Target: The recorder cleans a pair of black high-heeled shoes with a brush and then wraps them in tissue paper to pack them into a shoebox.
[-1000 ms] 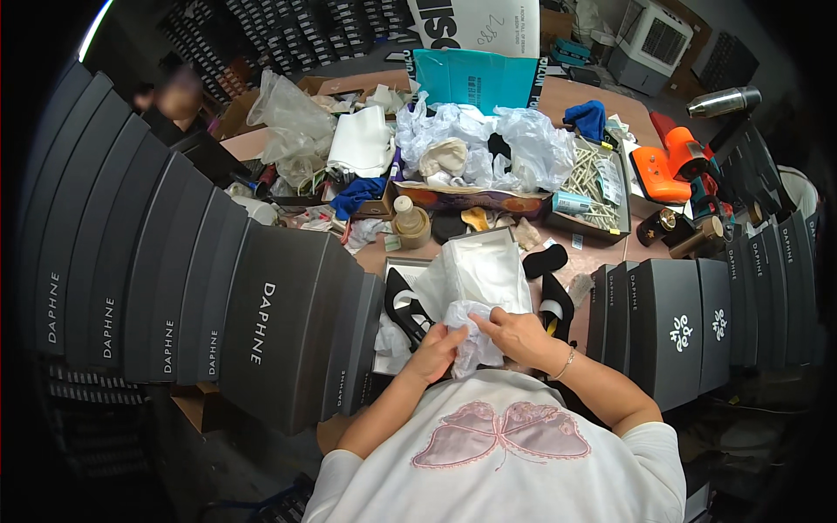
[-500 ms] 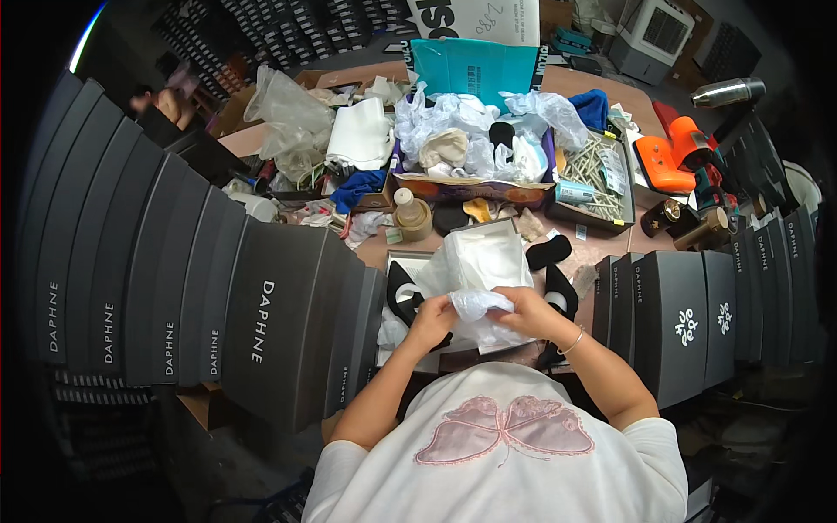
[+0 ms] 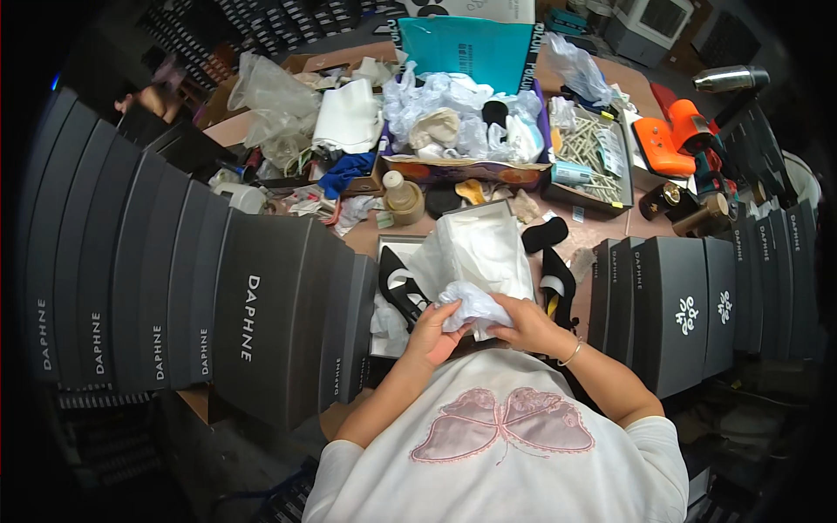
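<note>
A crumpled wad of thin white plastic film (image 3: 472, 307) is gripped between both of my hands in front of my shirt. My left hand (image 3: 433, 334) pinches its left side, while the fingers of my right hand (image 3: 534, 329) close on its right side. Just beyond the wad lies white tissue paper (image 3: 485, 253) in an open shoebox (image 3: 394, 241). On the left, a black pointed shoe (image 3: 403, 281) with a white insole rests in the box. Another black shoe (image 3: 558, 286) lies to the right, with a black rounded piece (image 3: 545, 234) above it.
Dark shoeboxes stand in rows on the left (image 3: 270, 322) and right (image 3: 667, 314). At the back are a carton of crumpled plastic (image 3: 466, 170), a tray of thin sticks (image 3: 593, 157), an orange tool (image 3: 663, 146) and a capped bottle (image 3: 401, 199).
The film is bunched into a fuller wad, and my left hand has turned slightly. A loose plastic bag at the back right has shifted farther back; the blue cloth there no longer shows.
</note>
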A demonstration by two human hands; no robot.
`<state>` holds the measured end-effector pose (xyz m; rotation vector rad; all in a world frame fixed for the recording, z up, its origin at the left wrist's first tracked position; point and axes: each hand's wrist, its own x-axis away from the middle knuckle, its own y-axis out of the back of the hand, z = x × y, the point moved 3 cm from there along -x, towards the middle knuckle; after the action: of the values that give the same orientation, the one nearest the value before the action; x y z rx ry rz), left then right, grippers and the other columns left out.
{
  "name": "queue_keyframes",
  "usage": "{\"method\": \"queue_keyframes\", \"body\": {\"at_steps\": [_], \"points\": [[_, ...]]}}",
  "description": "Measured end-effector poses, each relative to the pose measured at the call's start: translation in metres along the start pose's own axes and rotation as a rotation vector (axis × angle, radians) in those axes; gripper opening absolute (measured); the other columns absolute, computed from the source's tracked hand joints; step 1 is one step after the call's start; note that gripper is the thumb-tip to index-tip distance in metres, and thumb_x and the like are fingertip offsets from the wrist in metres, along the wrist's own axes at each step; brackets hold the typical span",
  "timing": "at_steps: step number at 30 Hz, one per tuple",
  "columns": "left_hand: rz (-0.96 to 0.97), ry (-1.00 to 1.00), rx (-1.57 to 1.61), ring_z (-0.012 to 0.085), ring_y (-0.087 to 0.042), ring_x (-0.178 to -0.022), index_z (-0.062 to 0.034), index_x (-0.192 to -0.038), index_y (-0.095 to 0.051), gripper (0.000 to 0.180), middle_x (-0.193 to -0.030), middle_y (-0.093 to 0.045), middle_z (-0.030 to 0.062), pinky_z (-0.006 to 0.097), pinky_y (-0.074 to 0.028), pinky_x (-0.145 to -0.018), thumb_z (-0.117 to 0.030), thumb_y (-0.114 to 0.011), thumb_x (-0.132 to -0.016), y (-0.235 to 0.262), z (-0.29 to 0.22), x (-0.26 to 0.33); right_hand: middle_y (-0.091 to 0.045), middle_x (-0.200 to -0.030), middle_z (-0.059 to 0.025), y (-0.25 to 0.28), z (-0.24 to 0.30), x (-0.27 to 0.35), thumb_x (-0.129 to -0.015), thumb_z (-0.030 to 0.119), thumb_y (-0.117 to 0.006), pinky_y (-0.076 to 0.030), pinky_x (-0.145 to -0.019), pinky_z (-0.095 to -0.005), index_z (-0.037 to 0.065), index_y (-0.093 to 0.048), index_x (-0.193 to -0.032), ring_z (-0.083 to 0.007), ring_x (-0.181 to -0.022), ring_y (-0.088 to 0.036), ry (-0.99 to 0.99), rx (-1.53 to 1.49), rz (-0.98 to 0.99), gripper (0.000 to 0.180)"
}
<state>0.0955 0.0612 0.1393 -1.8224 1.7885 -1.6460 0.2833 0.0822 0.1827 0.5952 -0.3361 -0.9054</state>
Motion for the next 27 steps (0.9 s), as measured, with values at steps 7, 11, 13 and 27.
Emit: {"method": "queue_keyframes", "body": {"at_steps": [7, 11, 13, 27], "points": [[0.279, 0.16, 0.048, 0.0214, -0.057, -0.113, -0.0084, -0.128, -0.05, 0.038, -0.119, -0.06, 0.0072, 0.048, -0.045, -0.099, -0.019, -0.06, -0.092, -0.035, 0.019, 0.006, -0.051, -0.123, -0.0158, -0.006, -0.018, -0.005, -0.09, 0.011, -0.054, -0.038, -0.101, -0.0308, -0.001, -0.043, -0.131, -0.0252, -0.112, -0.053, 0.041, -0.395, -0.212, 0.045], [0.183, -0.101, -0.043, 0.0184, -0.06, -0.106, -0.0045, -0.123, -0.053, 0.032, -0.115, -0.061, 0.007, 0.035, -0.049, -0.093, -0.012, -0.059, -0.093, -0.031, 0.018, -0.029, -0.049, -0.131, -0.0146, 0.05, -0.032, -0.036, -0.084, 0.023, -0.07, -0.043, -0.097, -0.033, 0.002, -0.041, -0.136, -0.0243, -0.116, -0.052, 0.156, -0.317, 0.282, 0.064], [0.129, -0.256, -0.18, 0.0139, -0.06, -0.1, -0.0023, -0.119, -0.055, 0.028, -0.11, -0.063, 0.0048, 0.03, -0.049, -0.087, -0.011, -0.06, -0.093, -0.043, 0.004, -0.047, -0.051, -0.131, -0.012, 0.129, -0.041, -0.074, -0.079, 0.024, -0.076, -0.05, -0.089, -0.0388, 0.005, -0.043, -0.136, -0.0236, -0.114, -0.054, 0.049, -0.103, 0.007, 0.069], [-0.115, -0.999, -1.418, 0.0461, -0.054, -0.099, -0.0021, -0.109, -0.058, 0.037, -0.108, -0.056, 0.0256, 0.044, -0.045, -0.088, 0.001, -0.065, -0.072, -0.172, -0.129, -0.252, -0.039, -0.139, -0.0317, 0.433, -0.378, -0.42, -0.076, 0.004, -0.055, -0.035, -0.107, -0.0418, -0.001, -0.038, -0.139, -0.0447, -0.127, -0.041, -0.016, 0.421, -0.937, 0.066]]}}
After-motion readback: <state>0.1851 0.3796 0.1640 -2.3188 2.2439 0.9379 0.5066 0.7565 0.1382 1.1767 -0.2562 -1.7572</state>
